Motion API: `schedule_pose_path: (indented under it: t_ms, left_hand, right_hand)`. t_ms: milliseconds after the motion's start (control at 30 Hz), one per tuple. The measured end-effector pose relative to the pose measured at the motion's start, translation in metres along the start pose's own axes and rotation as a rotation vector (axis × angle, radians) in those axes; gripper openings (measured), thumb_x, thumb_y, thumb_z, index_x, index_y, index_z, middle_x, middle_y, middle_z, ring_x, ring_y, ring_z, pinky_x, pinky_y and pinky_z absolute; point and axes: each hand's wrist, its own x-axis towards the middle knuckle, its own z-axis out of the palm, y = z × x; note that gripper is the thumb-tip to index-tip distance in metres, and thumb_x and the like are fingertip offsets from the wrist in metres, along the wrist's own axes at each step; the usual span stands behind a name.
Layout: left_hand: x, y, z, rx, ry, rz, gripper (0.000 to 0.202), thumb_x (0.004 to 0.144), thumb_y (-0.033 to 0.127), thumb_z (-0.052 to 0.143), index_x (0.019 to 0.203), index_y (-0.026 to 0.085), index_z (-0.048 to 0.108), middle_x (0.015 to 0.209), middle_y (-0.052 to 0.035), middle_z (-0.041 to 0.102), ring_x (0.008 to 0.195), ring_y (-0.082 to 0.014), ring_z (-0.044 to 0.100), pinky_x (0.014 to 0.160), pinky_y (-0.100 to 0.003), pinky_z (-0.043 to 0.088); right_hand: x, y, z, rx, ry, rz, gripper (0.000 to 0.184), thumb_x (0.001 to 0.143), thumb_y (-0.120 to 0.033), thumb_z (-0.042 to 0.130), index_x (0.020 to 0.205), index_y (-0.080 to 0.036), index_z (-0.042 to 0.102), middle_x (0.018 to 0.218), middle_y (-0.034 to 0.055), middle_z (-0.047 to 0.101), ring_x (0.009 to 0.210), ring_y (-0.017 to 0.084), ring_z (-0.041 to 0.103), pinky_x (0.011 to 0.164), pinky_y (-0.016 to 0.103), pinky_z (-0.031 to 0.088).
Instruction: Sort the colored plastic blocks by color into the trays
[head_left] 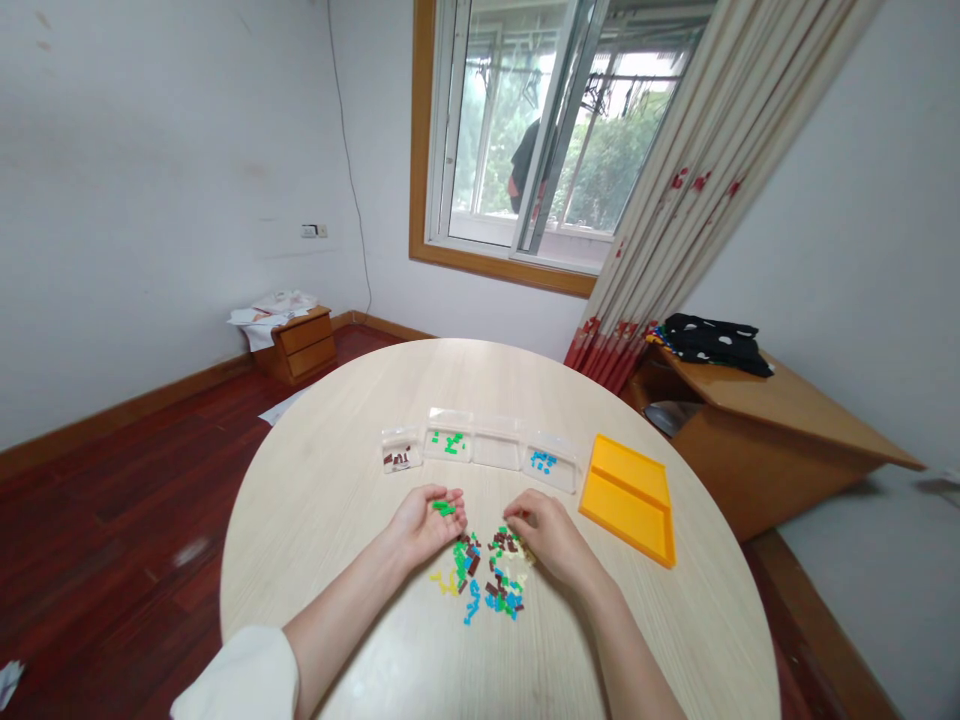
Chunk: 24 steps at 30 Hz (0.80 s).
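Observation:
Palm up, my left hand (431, 522) cradles several small green bricks (444, 508) on its curled fingers. My right hand (551, 530) is over the right side of the loose pile, thumb and fingers pinched together; whatever is between the fingertips is too small to make out. Beneath and between the hands lies a pile of small building bricks (491, 590) in green, brown, blue and cream. A few yellow bricks (448, 583) lie at its left edge.
Beyond the hands, clear plastic boxes stand in a row: one with brown bricks (397, 458), one with green bricks (452, 443), one with blue bricks (543, 462). A yellow tray (628, 500) lies at the right of the round table (300, 500).

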Motion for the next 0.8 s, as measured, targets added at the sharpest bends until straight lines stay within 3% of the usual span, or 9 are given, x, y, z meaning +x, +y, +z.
schedule_pose_path:
  t_ms: [100,200,300,433,667,800]
  left_hand:
    - [0.0002,0.0012,0.0004,-0.006,-0.015,-0.019,0.011,0.076,0.008,0.039,0.068,0.014,0.042,0.051,0.0012,0.038,0.039,-0.0062,0.033,0.035,-0.015,0.031]
    - [0.0001,0.0019,0.0014,-0.022,-0.003,-0.017,0.013,0.076,0.005,0.039,0.066,0.015,0.041,0.050,0.0028,0.036,0.038,-0.0051,0.029,0.033,-0.014,0.027]
    - [0.0007,0.0010,0.0018,-0.043,0.040,0.012,0.014,0.075,0.000,0.040,0.071,0.013,0.044,0.055,0.0004,0.042,0.042,-0.0060,0.039,0.038,-0.015,0.038]
    - [0.0035,-0.0014,-0.0003,-0.052,0.059,0.051,0.025,0.068,-0.008,0.037,0.081,0.011,0.047,0.067,-0.0048,0.051,0.057,-0.0114,0.055,0.054,-0.024,0.052]
    - [0.0083,-0.0006,-0.0063,-0.026,0.026,0.046,0.044,0.049,-0.010,0.035,0.086,0.008,0.049,0.076,-0.0095,0.055,0.072,-0.0178,0.062,0.066,-0.032,0.055]
    - [0.0052,0.0005,-0.0049,-0.003,0.016,0.062,0.041,0.051,-0.006,0.037,0.088,0.007,0.050,0.076,-0.0111,0.057,0.071,-0.0192,0.062,0.067,-0.033,0.055]
  right_hand:
    - [-0.0033,0.0008,-0.0007,-0.058,-0.071,0.023,0.016,0.073,-0.014,0.049,0.073,-0.017,0.065,0.078,0.0039,0.064,0.074,0.016,0.058,0.068,0.025,0.041]
    - [-0.0037,-0.0026,0.0020,-0.094,-0.116,0.023,0.017,0.073,-0.012,0.050,0.072,-0.017,0.066,0.077,0.0038,0.064,0.072,0.015,0.058,0.067,0.024,0.040]
    - [-0.0029,-0.0046,0.0045,-0.112,-0.129,0.017,0.018,0.074,-0.012,0.050,0.071,-0.017,0.066,0.076,0.0041,0.064,0.071,0.014,0.058,0.066,0.023,0.040]
    - [-0.0025,-0.0029,0.0062,-0.115,-0.126,0.034,0.017,0.074,-0.013,0.050,0.075,-0.017,0.066,0.078,0.0046,0.065,0.072,0.014,0.058,0.066,0.022,0.040]
    - [-0.0031,-0.0015,0.0070,-0.118,-0.131,0.037,0.026,0.075,-0.010,0.043,0.077,-0.017,0.067,0.078,0.0049,0.066,0.071,0.014,0.059,0.067,0.023,0.039]
    - [-0.0031,-0.0022,0.0071,-0.134,-0.137,0.038,0.025,0.074,-0.010,0.045,0.080,-0.017,0.067,0.080,0.0051,0.066,0.074,0.015,0.059,0.069,0.023,0.039]
